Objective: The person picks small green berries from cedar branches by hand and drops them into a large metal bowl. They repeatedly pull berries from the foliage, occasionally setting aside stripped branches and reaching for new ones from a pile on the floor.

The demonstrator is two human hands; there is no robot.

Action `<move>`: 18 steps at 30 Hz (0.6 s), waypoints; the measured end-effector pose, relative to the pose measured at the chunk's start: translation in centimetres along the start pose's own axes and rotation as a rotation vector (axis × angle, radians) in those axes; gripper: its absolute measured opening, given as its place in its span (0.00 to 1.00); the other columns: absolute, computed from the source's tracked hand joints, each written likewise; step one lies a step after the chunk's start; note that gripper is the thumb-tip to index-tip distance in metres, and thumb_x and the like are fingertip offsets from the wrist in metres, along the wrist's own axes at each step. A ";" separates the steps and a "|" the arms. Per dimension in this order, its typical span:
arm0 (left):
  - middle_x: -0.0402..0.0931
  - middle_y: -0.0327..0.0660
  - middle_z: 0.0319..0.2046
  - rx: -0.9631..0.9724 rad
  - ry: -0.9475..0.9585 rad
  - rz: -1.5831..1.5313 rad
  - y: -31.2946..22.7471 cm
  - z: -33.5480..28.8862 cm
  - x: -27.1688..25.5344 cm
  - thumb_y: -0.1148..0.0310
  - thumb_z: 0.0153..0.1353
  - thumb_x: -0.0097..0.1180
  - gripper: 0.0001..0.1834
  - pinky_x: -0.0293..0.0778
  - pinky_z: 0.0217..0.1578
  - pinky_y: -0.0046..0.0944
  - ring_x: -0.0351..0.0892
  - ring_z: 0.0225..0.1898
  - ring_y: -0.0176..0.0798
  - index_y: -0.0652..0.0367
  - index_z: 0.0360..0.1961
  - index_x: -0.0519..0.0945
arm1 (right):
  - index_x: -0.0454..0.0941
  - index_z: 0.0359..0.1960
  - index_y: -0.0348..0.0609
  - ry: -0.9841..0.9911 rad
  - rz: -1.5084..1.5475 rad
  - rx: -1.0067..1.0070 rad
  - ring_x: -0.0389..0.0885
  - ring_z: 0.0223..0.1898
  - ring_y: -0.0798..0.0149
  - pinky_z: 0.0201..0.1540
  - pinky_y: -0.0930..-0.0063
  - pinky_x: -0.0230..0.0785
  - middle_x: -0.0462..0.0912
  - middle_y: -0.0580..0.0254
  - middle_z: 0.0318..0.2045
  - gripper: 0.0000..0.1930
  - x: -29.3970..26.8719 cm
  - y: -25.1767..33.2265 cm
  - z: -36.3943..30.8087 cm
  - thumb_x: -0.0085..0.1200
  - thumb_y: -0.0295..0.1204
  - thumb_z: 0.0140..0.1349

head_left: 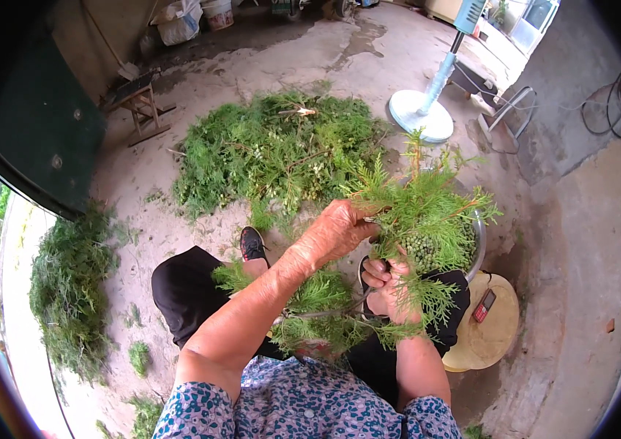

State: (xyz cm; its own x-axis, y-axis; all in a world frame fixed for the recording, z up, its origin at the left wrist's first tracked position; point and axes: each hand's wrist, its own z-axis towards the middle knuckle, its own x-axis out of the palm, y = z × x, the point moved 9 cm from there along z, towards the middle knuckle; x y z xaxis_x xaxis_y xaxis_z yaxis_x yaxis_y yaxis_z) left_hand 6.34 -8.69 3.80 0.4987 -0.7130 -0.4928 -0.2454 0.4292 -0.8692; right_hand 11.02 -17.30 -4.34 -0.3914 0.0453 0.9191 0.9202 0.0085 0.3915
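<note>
A leafy conifer branch (427,208) with flat, fern-like sprays lies across my lap and rises on the right. My right hand (396,289) is closed around its stem, partly covered by leaves. Reaching across from the left, my left hand (341,228) has its fingers pinched in the foliage just above the right hand; the exact part between the fingertips is hidden. Behind and beneath the sprays stands a metal basin (480,245) holding many small green cones (438,249). More of the green foliage (321,293) hangs between my knees.
A big heap of cut branches (252,150) lies on the floor ahead, another pile (69,293) at left. A round yellow stool (497,333) with a red phone (484,305) is at my right. Beyond stand a fan (427,110) and a small wooden stool (142,106).
</note>
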 end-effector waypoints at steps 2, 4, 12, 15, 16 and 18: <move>0.77 0.45 0.28 0.200 -0.166 -0.247 -0.4 0.1 -0.3 0.75 0.50 0.57 0.13 0.71 0.31 0.35 0.77 0.29 0.38 0.60 0.40 0.78 | 0.66 0.42 0.39 -0.053 -0.023 -0.034 0.59 0.20 0.77 0.22 0.84 0.52 0.64 0.68 0.21 0.14 0.7 -0.1 -0.3 0.50 0.27 0.54; 0.78 0.41 0.25 0.130 -0.117 -0.387 0.4 -0.4 0.0 0.77 0.50 0.54 0.14 0.71 0.30 0.31 0.74 0.28 0.29 0.59 0.40 0.78 | 0.66 0.42 0.40 -0.139 -0.015 -0.057 0.60 0.20 0.77 0.22 0.84 0.52 0.65 0.67 0.21 0.14 0.2 -0.2 -0.6 0.51 0.27 0.54; 0.76 0.35 0.25 -0.009 -0.006 -0.213 1.2 -1.0 0.6 0.78 0.51 0.52 0.07 0.68 0.32 0.27 0.70 0.29 0.24 0.64 0.33 0.77 | 0.66 0.43 0.41 -0.056 0.106 -0.004 0.61 0.21 0.75 0.22 0.83 0.54 0.65 0.66 0.22 0.15 -0.7 -0.9 -0.1 0.51 0.28 0.54; 0.74 0.34 0.23 -0.002 -0.043 -0.239 0.7 -1.4 0.6 0.78 0.51 0.52 0.04 0.67 0.30 0.28 0.69 0.28 0.24 0.65 0.29 0.76 | 0.65 0.44 0.42 -0.014 0.120 0.034 0.62 0.21 0.75 0.22 0.83 0.54 0.66 0.65 0.23 0.16 -0.8 -1.2 0.1 0.51 0.28 0.53; 0.73 0.34 0.23 -0.052 -0.050 -0.397 0.9 -1.6 0.7 0.77 0.51 0.53 0.03 0.66 0.30 0.28 0.69 0.28 0.24 0.65 0.28 0.76 | 0.65 0.44 0.42 -0.014 0.119 0.033 0.62 0.21 0.75 0.22 0.83 0.54 0.66 0.65 0.23 0.16 -0.5 -1.2 -0.1 0.51 0.28 0.53; 0.73 0.34 0.22 -0.076 -0.075 -0.445 0.5 -1.9 0.4 0.77 0.51 0.53 0.03 0.66 0.29 0.29 0.68 0.27 0.24 0.65 0.28 0.76 | 0.65 0.45 0.41 -0.081 0.078 -0.070 0.63 0.21 0.75 0.22 0.82 0.55 0.67 0.65 0.24 0.16 0.6 -0.5 -0.6 0.50 0.28 0.54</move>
State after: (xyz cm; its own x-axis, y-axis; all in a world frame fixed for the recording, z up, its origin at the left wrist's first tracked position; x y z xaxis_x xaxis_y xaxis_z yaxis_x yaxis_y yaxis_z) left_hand 4.83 -9.83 3.11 0.6277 -0.7754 -0.0690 -0.0522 0.0465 -0.9976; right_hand 10.35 -17.90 -3.94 -0.3135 0.1239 0.9415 0.9438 -0.0684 0.3233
